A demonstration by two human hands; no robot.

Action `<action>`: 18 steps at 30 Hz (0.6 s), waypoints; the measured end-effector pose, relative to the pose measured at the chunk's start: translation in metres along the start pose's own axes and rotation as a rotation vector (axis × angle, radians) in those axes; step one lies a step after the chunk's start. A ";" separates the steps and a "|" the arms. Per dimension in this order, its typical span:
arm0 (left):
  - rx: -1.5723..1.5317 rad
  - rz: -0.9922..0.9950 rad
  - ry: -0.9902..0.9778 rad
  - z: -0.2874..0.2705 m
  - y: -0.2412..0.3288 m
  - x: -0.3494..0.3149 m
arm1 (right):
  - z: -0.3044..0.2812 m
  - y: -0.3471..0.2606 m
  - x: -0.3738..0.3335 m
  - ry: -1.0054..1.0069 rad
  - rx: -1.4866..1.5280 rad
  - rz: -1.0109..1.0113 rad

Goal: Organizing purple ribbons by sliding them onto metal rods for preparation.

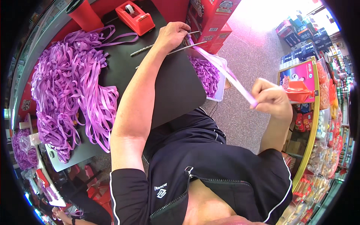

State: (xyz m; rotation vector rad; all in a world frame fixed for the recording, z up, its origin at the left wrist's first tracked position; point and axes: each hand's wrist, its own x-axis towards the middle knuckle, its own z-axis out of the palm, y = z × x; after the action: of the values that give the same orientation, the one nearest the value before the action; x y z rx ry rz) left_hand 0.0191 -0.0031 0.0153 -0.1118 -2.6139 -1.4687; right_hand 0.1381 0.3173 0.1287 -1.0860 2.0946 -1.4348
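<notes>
A purple strap (225,69) stretches taut and slightly blurred between my two hands. My left hand (173,35) is closed at the table's far right edge, its fingertips on the strap's upper end beside two thin metal rods (187,47). The rods lie partly under my left hand and wrist and jut past the edge. My right hand (272,98) is raised over the floor on the right, pinching the strap's other end. A large heap of purple straps (69,82) covers the left of the black table (174,88).
A white bin (222,86) of purple straps stands beyond the table's right edge. On the table are a red tape dispenser (135,18) and a red cylinder (84,15). Red boxes (213,18) stack behind; a glass display case (313,129) borders the right. Another person's hand (60,215) shows at lower left.
</notes>
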 end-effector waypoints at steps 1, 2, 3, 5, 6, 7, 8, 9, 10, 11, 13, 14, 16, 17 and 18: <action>-0.006 0.006 -0.007 0.001 -0.001 0.003 | 0.004 0.002 -0.008 0.010 -0.001 0.003; -0.012 0.012 -0.013 0.002 -0.002 0.004 | 0.008 0.005 -0.016 0.042 0.004 0.044; -0.015 -0.006 -0.017 0.003 -0.003 0.005 | 0.010 0.006 -0.021 0.074 0.009 0.083; -0.020 0.020 -0.032 0.003 -0.008 0.007 | 0.011 0.005 -0.025 0.098 0.020 0.076; -0.025 0.039 -0.041 0.003 -0.010 0.008 | 0.012 0.004 -0.025 0.114 0.032 0.070; -0.024 0.042 -0.044 0.005 -0.010 0.008 | 0.012 0.003 -0.024 0.118 0.032 0.069; -0.029 0.039 -0.039 0.006 -0.012 0.009 | 0.010 0.002 -0.019 0.093 -0.005 0.002; -0.035 0.036 -0.033 0.007 -0.013 0.009 | 0.009 0.000 -0.013 0.067 -0.043 -0.065; -0.033 0.036 -0.031 0.007 -0.013 0.009 | 0.006 -0.001 -0.006 0.067 -0.043 -0.068; -0.027 0.049 -0.029 0.007 -0.014 0.008 | 0.003 -0.003 0.002 0.034 -0.043 -0.136; -0.013 0.052 -0.016 0.002 -0.017 0.006 | 0.011 -0.010 0.024 0.054 -0.035 -0.251; -0.012 0.066 -0.023 0.005 -0.013 0.007 | 0.009 -0.019 0.032 0.060 -0.041 -0.246; -0.002 0.070 -0.021 0.004 -0.009 0.005 | -0.001 -0.030 0.057 0.110 -0.098 -0.354; 0.001 0.062 -0.025 0.004 -0.007 0.004 | -0.009 -0.030 0.070 0.125 -0.105 -0.391; 0.003 0.054 -0.029 0.003 -0.004 0.003 | -0.018 -0.027 0.085 0.139 -0.112 -0.428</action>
State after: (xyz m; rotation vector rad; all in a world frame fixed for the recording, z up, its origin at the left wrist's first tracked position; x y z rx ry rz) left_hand 0.0157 -0.0027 0.0109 -0.2035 -2.6138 -1.4556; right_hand 0.0825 0.2582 0.1700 -1.5963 2.1464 -1.6365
